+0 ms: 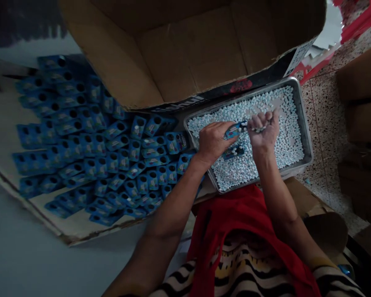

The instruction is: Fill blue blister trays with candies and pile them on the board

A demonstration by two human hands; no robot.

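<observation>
My left hand (pixel 215 140) is closed around a small blue box (pixel 232 131), tilted with its open end toward my right hand. Cupped beside that end, my right hand (pixel 264 128) has its fingers curled over a handful of small white and pale-blue candies. Both hands are above a metal tray (pixel 307 144) spread with the same candies (pixel 238 173). A second blue box (pixel 233 152) lies among the candies just below my left hand, with a few pieces on it.
Many blue boxes (pixel 111 161) with dark round holes crowd the board at left. A large open cardboard carton (pixel 191 53) stands behind the tray. Brown cartons (pixel 361 123) are stacked on the speckled floor (pixel 323 119) at right. A red apron (pixel 235 210) hangs below the tray.
</observation>
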